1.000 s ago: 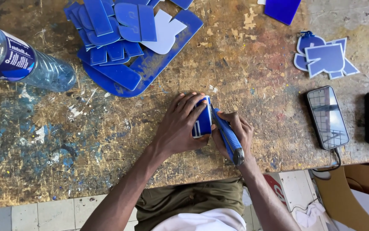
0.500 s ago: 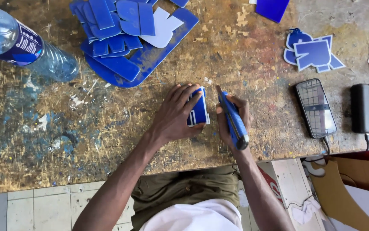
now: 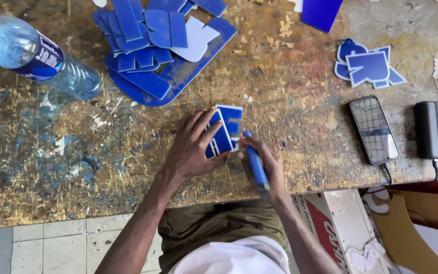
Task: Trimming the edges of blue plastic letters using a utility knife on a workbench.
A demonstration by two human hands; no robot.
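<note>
My left hand [image 3: 193,149] pins the small blue-and-white plastic cut-out [image 3: 225,129] flat on the paint-stained wooden bench [image 3: 290,81], steadying it; at three o'clock my right hand [image 3: 263,167] grips the blue craft knife [image 3: 255,161].

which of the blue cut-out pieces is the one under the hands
The small striped blue piece at the bench's near edge, pinned by the left hand; the other pieces lie in piles farther back.

Worn wooden workbench [image 3: 300,91], paint-stained and scratched. Laid on it: plastic water bottle [image 3: 36,56], pile of blue cut-out pieces [image 3: 153,45], small blue cut-out cluster [image 3: 366,66], smartphone [image 3: 374,130], black power bank [image 3: 433,130].
</note>
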